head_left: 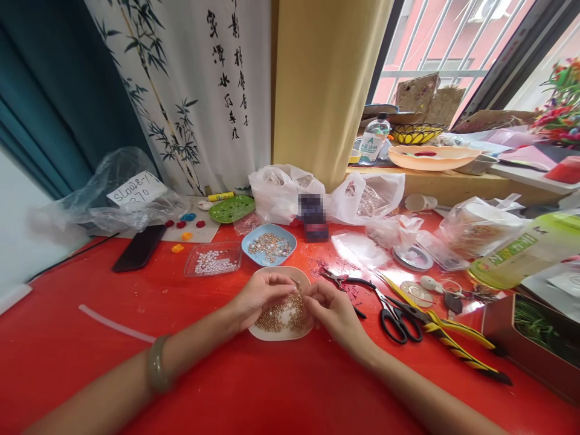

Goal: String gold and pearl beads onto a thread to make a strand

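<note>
Left hand [267,297]: thumb and fingertips pinched over gold beads [270,322] in the plate [281,336]. Right hand [330,308]: likewise pinched, just beside; anything gripped is too small to tell. Working low should keep dropped beads contained.

Gold beads [270,321] glinted against a cream plate [281,336] and a bright red counter [199,386], with a light-blue dish [268,262] adding contrast. Pliers [434,327] wore yellow and black (striped along one handle). Black characters and dark bamboo patterned a white curtain [193,66] between teal drapery [49,90] and a golden-yellow curtain [326,78].
</note>
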A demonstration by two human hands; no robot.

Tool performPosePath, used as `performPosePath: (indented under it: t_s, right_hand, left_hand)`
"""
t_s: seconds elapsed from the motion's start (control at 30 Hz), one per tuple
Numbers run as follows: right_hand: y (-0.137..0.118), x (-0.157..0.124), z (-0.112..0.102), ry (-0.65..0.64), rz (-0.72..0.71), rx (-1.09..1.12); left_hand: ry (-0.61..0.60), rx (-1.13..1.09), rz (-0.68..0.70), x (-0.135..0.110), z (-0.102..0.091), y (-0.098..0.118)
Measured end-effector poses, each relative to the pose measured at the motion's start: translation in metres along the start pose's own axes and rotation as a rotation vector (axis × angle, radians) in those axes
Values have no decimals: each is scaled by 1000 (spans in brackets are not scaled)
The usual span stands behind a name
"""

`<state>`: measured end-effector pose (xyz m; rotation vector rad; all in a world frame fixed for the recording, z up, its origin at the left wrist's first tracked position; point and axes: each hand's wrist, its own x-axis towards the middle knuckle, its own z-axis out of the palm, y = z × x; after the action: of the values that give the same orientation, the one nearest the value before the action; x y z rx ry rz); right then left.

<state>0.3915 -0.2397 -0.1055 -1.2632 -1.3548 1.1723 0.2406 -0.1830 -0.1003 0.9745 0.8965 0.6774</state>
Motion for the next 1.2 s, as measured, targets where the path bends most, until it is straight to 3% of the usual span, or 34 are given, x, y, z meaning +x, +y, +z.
performPosePath:
  t_s: [0.43,0.77,0.97,1.1,1.2]
  right_hand:
    - [1,1,0,-28,24,63]
    - [-1,1,0,-18,15,-3]
    - [-2,0,-1,-24,22,7]
    - [-1,0,-1,-29,29,12]
    - [0,0,-1,-41,26,31]
  left_hand:
    - [-44,33,33,0,-1,-2]
    - [-12,14,44,4,-3,-4]
    - [-31,251,152,-1,1,0]
    - [87,560,320,3,-9,19]
    - [259,631,427,23,-41,47]
